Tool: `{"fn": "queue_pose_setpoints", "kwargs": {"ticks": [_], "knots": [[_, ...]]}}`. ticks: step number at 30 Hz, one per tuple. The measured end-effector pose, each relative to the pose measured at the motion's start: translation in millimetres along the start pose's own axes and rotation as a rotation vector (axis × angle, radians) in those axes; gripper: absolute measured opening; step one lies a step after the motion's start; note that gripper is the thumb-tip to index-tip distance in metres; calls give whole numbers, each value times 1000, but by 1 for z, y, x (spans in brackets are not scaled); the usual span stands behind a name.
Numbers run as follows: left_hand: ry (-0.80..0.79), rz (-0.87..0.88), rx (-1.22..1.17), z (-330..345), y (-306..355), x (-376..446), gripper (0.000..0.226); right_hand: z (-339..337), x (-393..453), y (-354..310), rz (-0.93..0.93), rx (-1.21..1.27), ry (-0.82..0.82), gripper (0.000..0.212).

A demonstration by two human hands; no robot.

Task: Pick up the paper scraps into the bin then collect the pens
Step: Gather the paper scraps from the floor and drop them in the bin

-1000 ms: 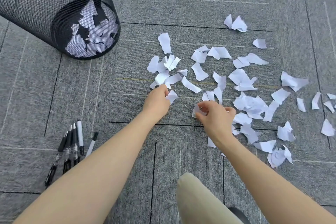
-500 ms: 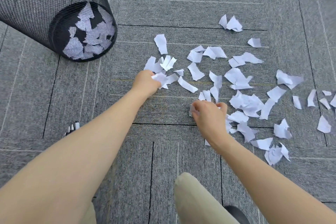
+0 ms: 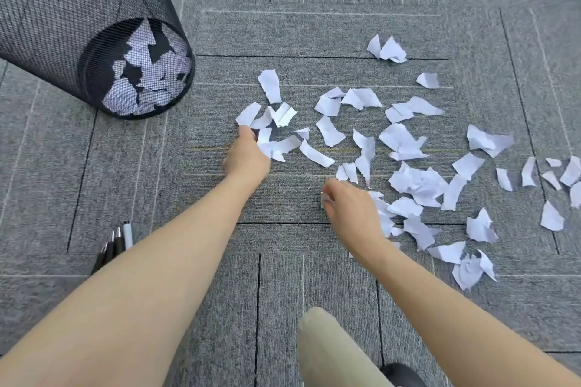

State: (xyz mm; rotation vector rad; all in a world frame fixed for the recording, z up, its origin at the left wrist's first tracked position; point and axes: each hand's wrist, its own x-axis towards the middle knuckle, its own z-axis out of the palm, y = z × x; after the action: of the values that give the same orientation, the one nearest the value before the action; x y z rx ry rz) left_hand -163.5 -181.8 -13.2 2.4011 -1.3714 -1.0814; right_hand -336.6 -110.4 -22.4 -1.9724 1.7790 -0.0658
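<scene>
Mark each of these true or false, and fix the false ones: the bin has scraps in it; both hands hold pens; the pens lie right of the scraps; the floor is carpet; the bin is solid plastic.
1. The bin has paper scraps in it. True: white pieces show through its mesh.
2. Both hands hold pens. False: the left hand grips scraps and the right hand pinches a scrap.
3. The pens lie right of the scraps. False: they lie at the left, partly hidden by the left forearm.
4. The floor is grey carpet. True.
5. The bin is solid plastic. False: it is black mesh.
</scene>
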Motion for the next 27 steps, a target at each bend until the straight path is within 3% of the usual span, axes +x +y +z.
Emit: {"fn": "queue_pose_setpoints", "kwargs": {"ticks": [4, 8, 13, 17, 20, 27], "knots": [[-68, 2, -53, -6, -6, 2, 15, 3, -5, 3, 59, 16, 19, 12], [-94, 52, -89, -16, -5, 1, 15, 7, -12, 12, 62, 54, 8, 17], [-142, 222, -38, -19, 9, 2, 7, -11, 6, 21, 189, 428, 107, 17], [-123, 260, 65, -3, 21, 3, 28, -21, 31, 32, 172, 338, 51, 18], [-60, 334, 229, 10, 19, -3, 14, -17, 34, 35, 84, 211, 27, 18], [-13, 396, 351, 15, 14, -10, 19, -15, 32, 28, 2, 107, 24, 14]]}}
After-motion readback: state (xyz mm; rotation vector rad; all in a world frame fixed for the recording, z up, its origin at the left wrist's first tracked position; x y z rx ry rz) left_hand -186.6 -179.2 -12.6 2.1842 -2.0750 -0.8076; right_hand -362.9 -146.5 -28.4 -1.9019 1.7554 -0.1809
